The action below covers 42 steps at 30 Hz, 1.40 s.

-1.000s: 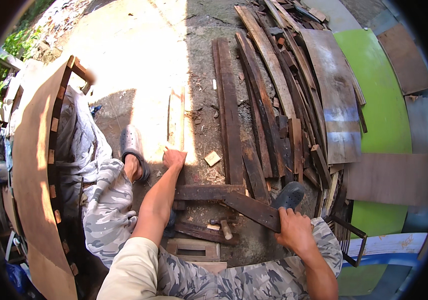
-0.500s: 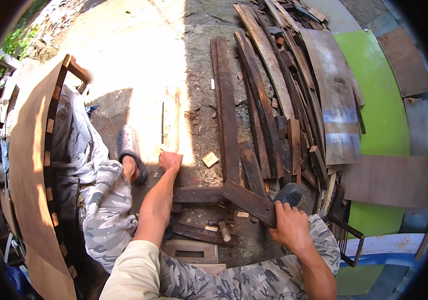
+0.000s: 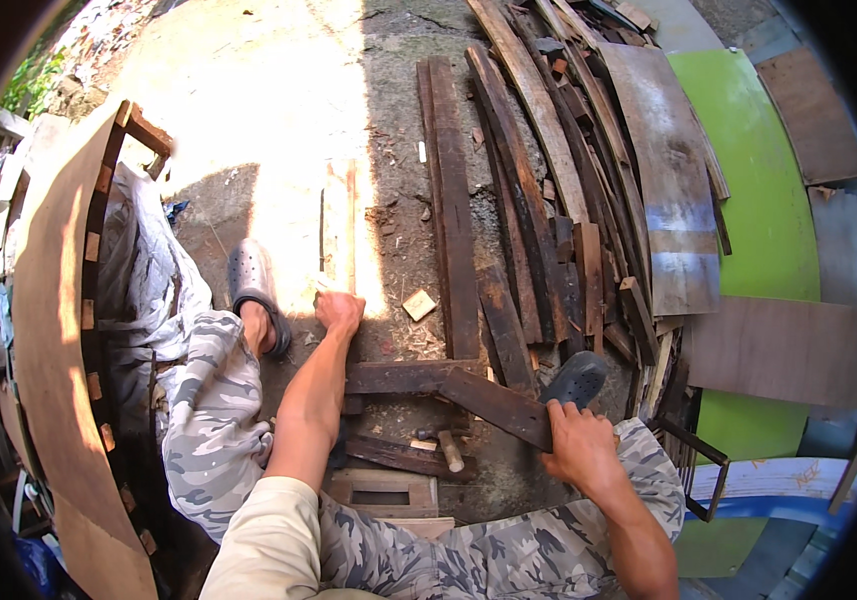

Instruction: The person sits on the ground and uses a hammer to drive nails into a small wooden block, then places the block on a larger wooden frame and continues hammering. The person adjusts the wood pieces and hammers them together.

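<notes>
Gripping the near end of a pale plank, the left hand sits at 12 o'clock from the hammer. At 3 o'clock, the right hand clasps a dark board by its end.

My left hand closes on the near end of a pale plank lying lengthwise in sunlight on the concrete, pointing away from me. My right hand grips the end of a short dark board, which slants across the ground, its far end touching another dark board lying crosswise between my hands
</notes>
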{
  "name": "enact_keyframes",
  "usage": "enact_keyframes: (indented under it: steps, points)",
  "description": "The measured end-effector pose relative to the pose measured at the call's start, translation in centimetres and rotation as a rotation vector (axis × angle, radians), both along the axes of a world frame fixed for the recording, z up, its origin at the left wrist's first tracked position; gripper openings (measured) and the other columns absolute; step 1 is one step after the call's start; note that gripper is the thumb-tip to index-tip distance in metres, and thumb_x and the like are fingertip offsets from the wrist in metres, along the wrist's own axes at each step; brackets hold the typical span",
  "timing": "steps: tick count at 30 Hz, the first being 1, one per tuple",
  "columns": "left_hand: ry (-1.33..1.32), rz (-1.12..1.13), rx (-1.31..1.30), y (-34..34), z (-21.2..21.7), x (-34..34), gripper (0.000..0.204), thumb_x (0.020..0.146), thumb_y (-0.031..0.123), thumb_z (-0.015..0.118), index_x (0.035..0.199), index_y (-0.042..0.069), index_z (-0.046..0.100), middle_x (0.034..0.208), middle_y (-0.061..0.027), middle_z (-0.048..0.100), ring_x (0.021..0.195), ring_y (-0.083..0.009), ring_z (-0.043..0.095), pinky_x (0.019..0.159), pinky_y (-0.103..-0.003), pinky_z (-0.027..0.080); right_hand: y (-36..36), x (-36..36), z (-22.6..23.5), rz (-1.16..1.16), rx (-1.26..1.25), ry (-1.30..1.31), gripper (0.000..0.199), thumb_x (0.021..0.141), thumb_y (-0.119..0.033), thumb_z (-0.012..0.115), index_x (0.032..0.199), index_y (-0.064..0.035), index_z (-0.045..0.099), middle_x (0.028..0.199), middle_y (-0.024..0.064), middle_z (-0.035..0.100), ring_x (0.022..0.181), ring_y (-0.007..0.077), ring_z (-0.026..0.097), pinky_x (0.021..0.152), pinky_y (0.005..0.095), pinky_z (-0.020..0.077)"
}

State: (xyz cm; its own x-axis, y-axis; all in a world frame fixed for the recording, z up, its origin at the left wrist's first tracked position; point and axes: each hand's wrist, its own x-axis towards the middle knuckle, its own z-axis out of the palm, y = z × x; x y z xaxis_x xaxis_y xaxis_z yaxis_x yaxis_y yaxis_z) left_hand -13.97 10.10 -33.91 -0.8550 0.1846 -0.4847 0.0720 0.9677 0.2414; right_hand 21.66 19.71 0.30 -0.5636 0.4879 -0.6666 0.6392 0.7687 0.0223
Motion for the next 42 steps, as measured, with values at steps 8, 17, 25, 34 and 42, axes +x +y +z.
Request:
enact_keyframes:
  steps: [8,17,25,34,42]
  points:
    - [0.107,0.072,0.035,-0.5,-0.4,-0.2,0.037,0.072,0.019,0.070,0.097,-0.010,0.071,0.102,-0.0278,0.072,0.100,-0.0393,0.071,0.089,-0.041,0.057,-0.2,-0.3,0.4,0.037,-0.007,-0.018,0.073,0.067,-0.029,0.085,0.126,-0.0019,0.053,0.104,0.0133,0.064,0.095,0.0313,0.068,0.080,0.0437,0.0538]
    - [0.257,-0.684,0.214,0.3,3.8,6.0,0.065,0.088,0.055,0.065,0.116,-0.004,0.067,0.116,-0.0224,0.069,0.117,-0.0350,0.062,0.115,-0.056,0.029,0.7,1.4,2.6,-0.024,0.001,-0.100,0.068,0.069,-0.032,0.086,0.122,-0.0041,0.054,0.107,0.0123,0.065,0.097,0.0310,0.068,0.081,0.0437,0.0532]
    - [-0.380,-1.128,-0.105,-1.0,7.3,12.3,0.102,0.077,0.090,0.047,0.131,0.005,0.063,0.111,-0.0192,0.073,0.110,-0.0356,0.068,0.093,-0.046,0.054,2.5,5.0,4.4,-0.132,0.147,0.032,0.066,0.084,-0.061,0.070,0.108,-0.0010,0.057,0.096,0.0169,0.066,0.085,0.0355,0.070,0.074,0.0468,0.0551]
    - [-0.374,-1.033,-0.017,-2.6,6.8,13.3,0.100,0.073,0.088,0.054,0.135,0.011,0.062,0.113,-0.0189,0.072,0.110,-0.0371,0.068,0.094,-0.047,0.053,2.0,5.3,4.4,-0.195,0.049,-0.069,0.073,0.066,-0.036,0.087,0.123,-0.0035,0.056,0.106,0.0158,0.067,0.100,0.0348,0.068,0.086,0.0450,0.0538]
    - [-0.441,-1.010,0.051,-4.6,6.4,14.1,0.098,0.078,0.084,0.054,0.143,0.011,0.054,0.120,-0.0221,0.070,0.116,-0.0388,0.065,0.099,-0.048,0.050,1.2,4.5,3.9,-0.098,0.031,-0.044,0.065,0.070,-0.034,0.086,0.117,-0.0026,0.055,0.107,0.0162,0.066,0.096,0.0357,0.069,0.082,0.0448,0.0559]
